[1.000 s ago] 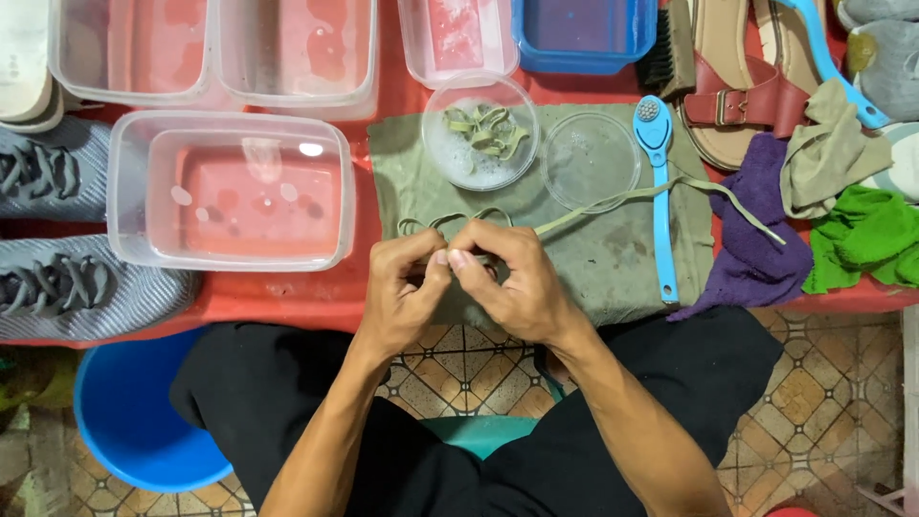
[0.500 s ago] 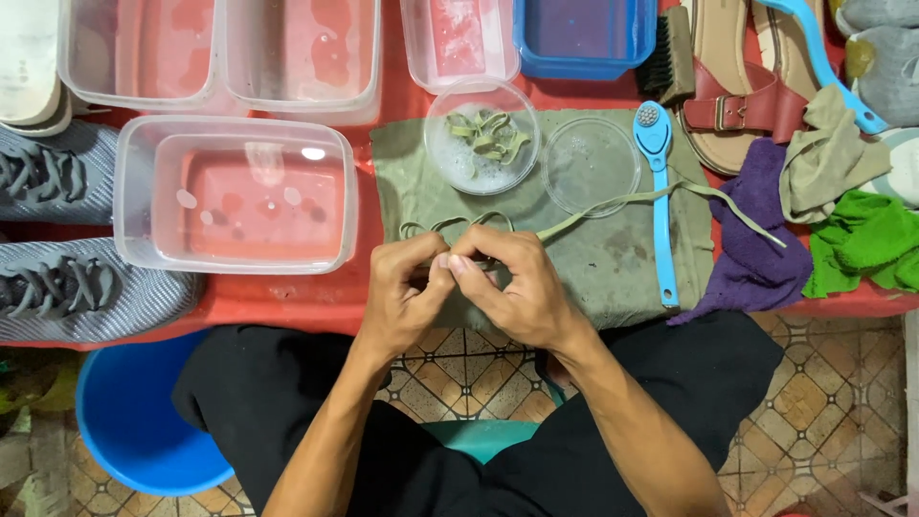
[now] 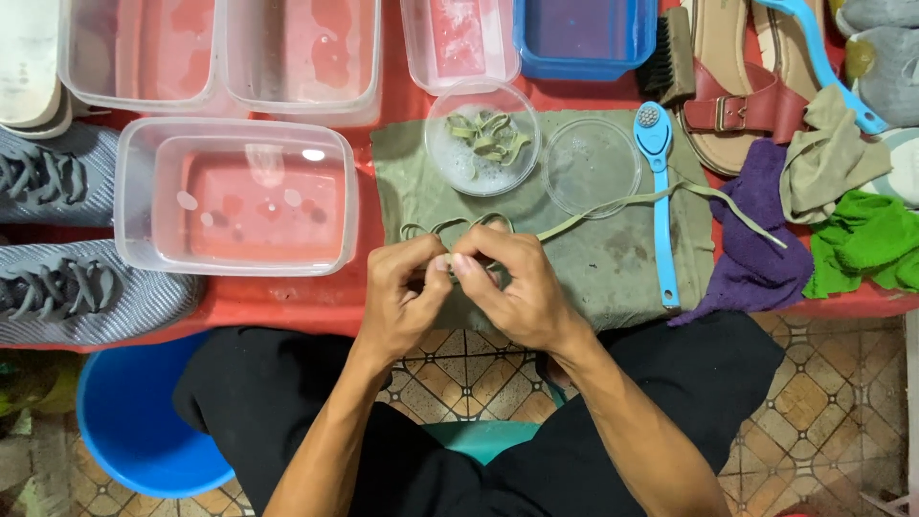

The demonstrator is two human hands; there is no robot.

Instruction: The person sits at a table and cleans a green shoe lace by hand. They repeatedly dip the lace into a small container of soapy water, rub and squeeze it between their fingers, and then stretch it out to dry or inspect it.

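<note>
My left hand [image 3: 407, 292] and my right hand [image 3: 512, 287] meet at the near edge of an olive cloth [image 3: 593, 258], fingertips pinched together on an olive shoelace [image 3: 613, 206]. The lace loops just beyond my fingers and trails right across the cloth toward a purple rag [image 3: 756, 254]. A round clear dish [image 3: 481, 139] with another coiled lace in soapy water sits beyond my hands, its lid [image 3: 591, 166] beside it. A blue brush [image 3: 659, 191] lies on the cloth's right side.
Clear tubs of water [image 3: 235, 196] stand left and behind. Grey sneakers [image 3: 77, 287] lie at far left, a brown sandal [image 3: 737, 86] and green rag [image 3: 866, 239] at right. A blue bucket [image 3: 129, 421] sits on the tiled floor.
My hands stay pinched on the lace at the same spot; only the fingers shift slightly.
</note>
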